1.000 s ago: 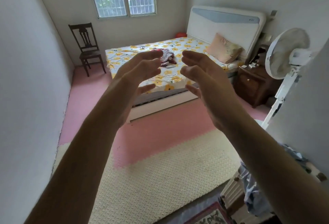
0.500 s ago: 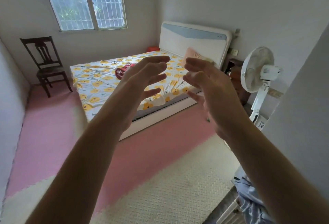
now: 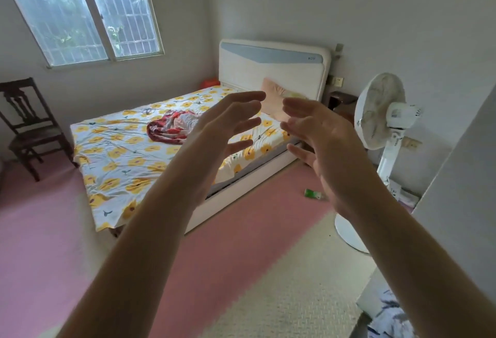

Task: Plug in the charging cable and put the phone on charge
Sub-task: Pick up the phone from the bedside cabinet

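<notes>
Floor, nearest: a cream foam mat [image 3: 281, 292] with a raised diamond tread is lying underfoot and is meeting a smooth pink mat [image 3: 241, 230] along a toothed, interlocking edge.
Forearms: both are extending forward at chest height, probably as a starting pose and not a reach, since nothing is lying within reach of them.
Left hand [image 3: 214, 133]: it is hovering with the palm turned inward; its fingers [image 3: 249, 96] are spreading wide and curling slightly, gripping nothing.
Right hand [image 3: 330, 144]: it is mirroring the left, close beside it but apart; its fingers [image 3: 292, 104] are also splaying wide and are empty.
Small green item [image 3: 312, 194]: it is lying on the pink mat near the bed foot; its identity is not discernible.
Pedestal fan [image 3: 381, 112]: it is standing on a round white base to the right, its wire grille facing the bed.
Bed [image 3: 120, 155]: a thin, creased sheet printed with yellow flowers is covering it; a crumpled red cloth [image 3: 169, 128] is resting mid-mattress, and a peach pillow [image 3: 273, 93] is leaning on the padded white headboard.
Wall outlet [image 3: 338, 81]: a pale plate is sitting beside the headboard, the likely plug-in point.
Phone and charging cable: neither is showing anywhere in view.
Dark wooden chair [image 3: 26, 123]: it is standing under the barred window.
</notes>
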`<action>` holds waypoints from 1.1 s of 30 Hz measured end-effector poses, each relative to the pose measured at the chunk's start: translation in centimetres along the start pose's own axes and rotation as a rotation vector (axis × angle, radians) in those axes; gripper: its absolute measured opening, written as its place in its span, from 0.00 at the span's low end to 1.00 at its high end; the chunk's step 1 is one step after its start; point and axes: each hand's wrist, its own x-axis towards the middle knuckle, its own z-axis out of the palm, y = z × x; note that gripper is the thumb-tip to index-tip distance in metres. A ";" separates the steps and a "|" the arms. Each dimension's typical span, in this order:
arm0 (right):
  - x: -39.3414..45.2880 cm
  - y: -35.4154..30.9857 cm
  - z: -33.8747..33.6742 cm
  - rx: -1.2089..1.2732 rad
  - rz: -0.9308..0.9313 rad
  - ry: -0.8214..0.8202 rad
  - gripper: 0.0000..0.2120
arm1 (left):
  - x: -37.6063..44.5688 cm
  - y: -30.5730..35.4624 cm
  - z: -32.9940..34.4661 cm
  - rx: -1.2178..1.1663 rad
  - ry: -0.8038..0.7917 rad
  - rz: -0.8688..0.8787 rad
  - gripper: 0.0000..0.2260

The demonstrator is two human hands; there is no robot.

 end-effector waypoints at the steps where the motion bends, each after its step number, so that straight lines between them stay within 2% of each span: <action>1: 1.6 0.5 -0.8 0.006 0.000 0.003 0.16 | 1.9 -0.3 0.5 0.001 -0.009 0.005 0.13; 7: 9.6 3.1 -5.0 0.008 0.009 0.010 0.13 | 11.1 -2.8 2.8 -0.004 -0.041 -0.007 0.10; 17: 17.9 7.2 -7.8 0.023 0.038 0.035 0.13 | 20.3 -6.5 3.2 -0.006 -0.093 -0.034 0.11; 26: 26.9 11.4 -6.9 -0.003 0.057 0.075 0.12 | 30.0 -11.2 0.2 -0.026 -0.142 -0.022 0.10; 33: 38.0 14.4 -3.6 -0.025 0.117 0.073 0.13 | 40.6 -15.2 -4.6 0.000 -0.212 -0.045 0.09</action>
